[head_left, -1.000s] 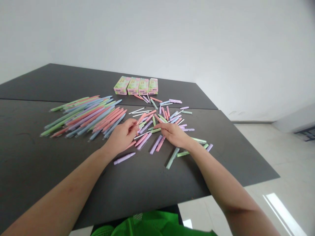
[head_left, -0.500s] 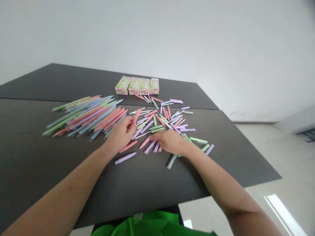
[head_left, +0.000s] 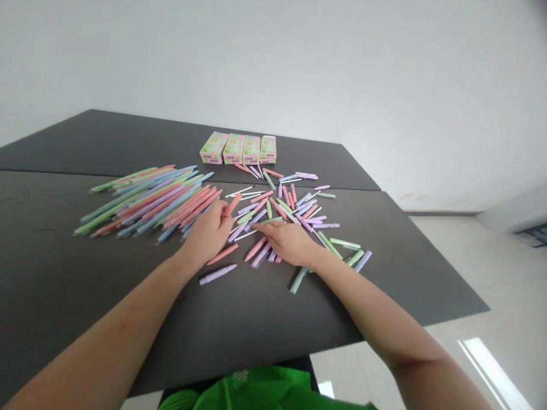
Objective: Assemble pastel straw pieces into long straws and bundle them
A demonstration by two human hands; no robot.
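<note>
My left hand [head_left: 208, 232] is closed round a coral-red pen barrel [head_left: 235, 203], whose end sticks up past the fingers. My right hand [head_left: 291, 244] lies low over the loose pen parts, fingers pressed together and pointing left; whatever is between the fingertips, if anything, is hidden. Close by its fingers are a coral pen part [head_left: 255, 249] and a purple one [head_left: 261, 255]. White refills [head_left: 239, 192] are mixed in with the coloured barrels. In front of my left hand lie a coral piece [head_left: 223, 254] and a purple piece [head_left: 217, 274].
To the left is a heap of long pens [head_left: 149, 199] in green, coral, blue and purple. Several small green-and-pink boxes [head_left: 233, 149] stand in a row at the back of the dark table [head_left: 239, 324]. A pale wall [head_left: 273, 68] rises behind it.
My right hand has shifted slightly left and away from me, its fingertips now above the coral part. The coral barrel in my left hand has tipped a little lower and leftward.
</note>
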